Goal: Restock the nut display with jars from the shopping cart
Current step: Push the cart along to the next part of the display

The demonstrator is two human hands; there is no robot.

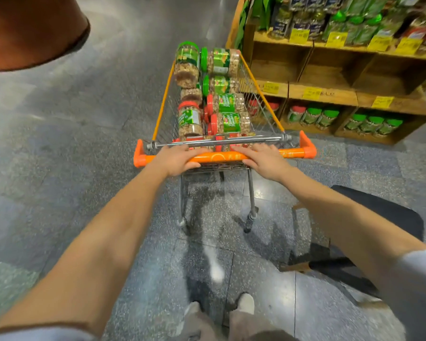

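Jar labels (229, 61) and yellow shelf tags (299, 35) are too blurred to read.

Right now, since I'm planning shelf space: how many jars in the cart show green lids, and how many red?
Green-lid jars: 3
Red-lid jars: 3
Jar with lid hidden: 1
Total: 7 clearly seen; any behind the handle cannot be counted.

cart handle (220, 157) orange | jar lids (203, 59) green, red | price tags (298, 35) yellow | floor (84, 124) grey speckled

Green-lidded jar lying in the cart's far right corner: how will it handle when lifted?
The jar looks packed full, so it is probably heavy for its size. Round and on its side, it may roll if nudged. Smooth wall: possibly slippery.
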